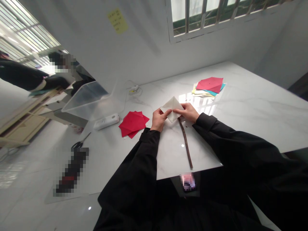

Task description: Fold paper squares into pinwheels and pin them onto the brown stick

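Observation:
A folded white paper (172, 105), diamond-shaped, lies on the white marble table (252, 109) between my two hands. My left hand (158, 118) pinches its left corner with closed fingers. My right hand (189, 112) pinches the paper's right side, fingers pressed together. A thin dark stick (185, 142) lies on the table just below the paper, running toward the table's near edge.
Red folded papers (133, 123) lie left of my hands. A stack of coloured sheets (209, 86) sits at the far right. A clear plastic box (92, 99), a white device (106, 121) and scissors (80, 142) are to the left. Another person sits at far left.

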`<action>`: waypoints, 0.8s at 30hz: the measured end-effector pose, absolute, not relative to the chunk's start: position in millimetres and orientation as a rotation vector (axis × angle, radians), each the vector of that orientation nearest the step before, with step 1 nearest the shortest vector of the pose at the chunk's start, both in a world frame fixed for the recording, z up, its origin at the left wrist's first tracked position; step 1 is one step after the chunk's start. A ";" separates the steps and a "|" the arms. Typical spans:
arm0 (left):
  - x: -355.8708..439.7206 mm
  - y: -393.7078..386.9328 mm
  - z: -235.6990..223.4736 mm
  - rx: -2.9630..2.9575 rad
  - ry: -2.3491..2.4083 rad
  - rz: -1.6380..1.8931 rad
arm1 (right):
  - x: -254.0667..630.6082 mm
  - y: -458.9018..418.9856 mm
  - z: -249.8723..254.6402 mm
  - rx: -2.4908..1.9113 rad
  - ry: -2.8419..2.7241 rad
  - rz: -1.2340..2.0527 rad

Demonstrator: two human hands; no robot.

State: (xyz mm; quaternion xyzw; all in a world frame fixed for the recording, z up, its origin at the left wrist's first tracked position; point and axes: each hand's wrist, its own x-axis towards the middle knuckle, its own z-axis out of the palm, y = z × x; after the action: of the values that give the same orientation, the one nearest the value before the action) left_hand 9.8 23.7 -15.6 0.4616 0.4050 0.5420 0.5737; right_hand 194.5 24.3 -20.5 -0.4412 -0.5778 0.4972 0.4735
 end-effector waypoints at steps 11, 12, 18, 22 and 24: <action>10.7 21.9 -12.8 1.168 0.931 1.246 | 194.9 22.4 -17.8 -1.120 -1.446 1.189; 10.9 21.6 -12.7 1.167 0.933 1.246 | 194.5 22.1 -17.9 -1.127 -1.445 1.191; 9.4 22.7 -13.0 1.119 0.924 1.266 | 202.4 25.5 -9.5 -1.146 -1.569 1.040; 6.0 26.7 -17.3 1.060 0.957 1.294 | 235.3 42.4 -4.1 -1.337 -1.495 0.547; 4.2 28.2 -19.9 1.055 0.972 1.299 | 256.5 52.8 -8.5 -1.433 -1.418 0.441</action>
State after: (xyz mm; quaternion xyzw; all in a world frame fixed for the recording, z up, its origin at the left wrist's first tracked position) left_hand 4.2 28.2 -19.9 0.4488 0.4136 0.5528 0.5674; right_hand 256.5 52.8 -8.5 -0.5959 -0.5897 0.1833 0.5133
